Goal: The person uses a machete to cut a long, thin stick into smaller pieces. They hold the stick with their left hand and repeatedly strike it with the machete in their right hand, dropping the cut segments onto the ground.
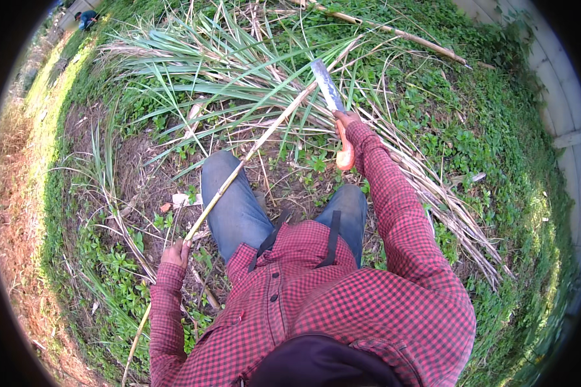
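No text, label, brand, number or sign can be read on the blade [327, 85], the handle [345, 156], the shirt [352, 284], the jeans [231, 200] or the wall [560, 106]; the blade's dark patches show no legible lettering.

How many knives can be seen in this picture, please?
1: the orange-handled knife in the right hand, overlapping in view the pale stalk that the left hand holds. Others may be hidden beneath the leaves.

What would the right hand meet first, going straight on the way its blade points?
The right hand would probably meet the long stalk, seen crossing the blade; their depth is unclear.
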The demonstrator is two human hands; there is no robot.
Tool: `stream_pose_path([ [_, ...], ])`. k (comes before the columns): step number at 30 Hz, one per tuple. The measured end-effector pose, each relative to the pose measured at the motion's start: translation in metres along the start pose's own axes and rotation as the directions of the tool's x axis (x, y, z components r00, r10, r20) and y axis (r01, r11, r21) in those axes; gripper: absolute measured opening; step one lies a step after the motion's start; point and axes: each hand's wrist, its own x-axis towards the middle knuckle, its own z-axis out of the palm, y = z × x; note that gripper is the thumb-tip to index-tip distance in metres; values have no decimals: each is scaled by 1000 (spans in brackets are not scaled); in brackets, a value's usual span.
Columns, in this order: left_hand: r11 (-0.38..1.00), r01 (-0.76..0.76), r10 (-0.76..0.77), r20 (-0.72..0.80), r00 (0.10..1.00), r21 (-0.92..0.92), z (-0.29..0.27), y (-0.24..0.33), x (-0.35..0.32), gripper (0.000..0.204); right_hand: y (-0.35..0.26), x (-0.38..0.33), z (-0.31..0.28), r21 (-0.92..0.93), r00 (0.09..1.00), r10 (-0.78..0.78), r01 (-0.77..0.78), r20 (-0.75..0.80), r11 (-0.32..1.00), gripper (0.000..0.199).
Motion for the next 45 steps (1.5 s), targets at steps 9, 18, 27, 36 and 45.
stream_pose_path([
  [9, 999, 42, -42, -47, 998, 9, 4, -21, -6, 36, 8, -98, 69, -344, 909, 4, 154, 417, 926, 52],
  [18, 989, 55, -46, -69, 997, 138, 21, 21, 30, 38, 22, -132, 101, -319, 932, 58, 64, 359, 946, 45],
  [27, 985, 76, -53, -144, 988, 158, 23, 32, 28, 39, 29, -135, 106, -268, 936, 117, -25, 331, 963, 42],
  [36, 967, 66, -15, -203, 979, 248, 32, 46, 35, 37, 45, -104, 86, -76, 965, 129, -115, 228, 990, 40],
  [45, 989, 51, -31, -150, 988, 136, 29, 54, 45, 36, 52, -94, 93, 34, 981, 91, -98, 170, 995, 43],
])
